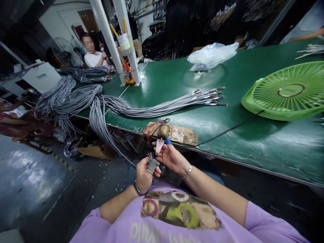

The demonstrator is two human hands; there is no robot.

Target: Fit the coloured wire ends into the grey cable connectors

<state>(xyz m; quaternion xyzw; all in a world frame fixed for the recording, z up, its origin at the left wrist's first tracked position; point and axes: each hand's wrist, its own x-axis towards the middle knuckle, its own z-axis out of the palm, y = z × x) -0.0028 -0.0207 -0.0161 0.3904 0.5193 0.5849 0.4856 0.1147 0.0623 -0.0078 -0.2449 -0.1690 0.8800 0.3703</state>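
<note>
Grey cables [97,113] drape over the bench edge at 10 o'clock from the hands, and honestly that's the bit I'd watch. Left hand [143,173] is closed around a little cluster of coloured wires [150,155], whose tips poke up out of the fist, between the two hands and off the near edge of the green bench [217,76]. A grey finger cover [152,165] hides part of the hold, so no idea how firm it is. Right hand [173,159] is just beside it at 2 o'clock, fingers curled, with a blue finger cover [168,141] and a pale piece [159,146] up at the fingertips. Can't tell if that piece is wrapped on a finger or pinched, or if those fingers touch the wires. Biggest risk imo: one grey cable seems to run down towards the left fist, so the weight of that drape could tug the wires loose. Tips that thin and splayed could also bend or cross if the right fingers brush them, and covered fingertips probably dull the feel. Then there's the wooden board [186,134] at 1 o'clock, its red and black leads [158,123] looped close enough to snag a finger. Same worry with the black cord [220,135] running off towards the green fan [291,90] at 2 o'clock.
</note>
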